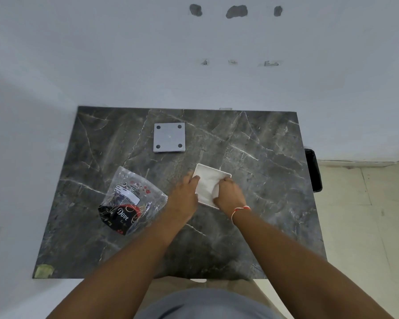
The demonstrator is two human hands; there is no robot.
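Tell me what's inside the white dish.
A crumpled white cloth, gripped by the right hand; the left hand holds the dish by its left rim. Cloth and hand cover most of the bottom, so anything beneath is hidden.

Both arms are bare and stretched forward, the forearms converging toward the middle so the hands sit close together but apart. Backs of both hands face up.

Left hand (184,195): wrist straight and in line with the forearm. Fingers (195,178) are bent at the left rim of a white dish (207,180), gripping it.

Right hand (229,194): wrist angled slightly inward, knuckles raised, fingers curled down onto the near right part of the same dish. The thumb tip shows at the hand's inner side. A red-and-white thread (239,210) circles the right wrist.

Neither palm can be seen.
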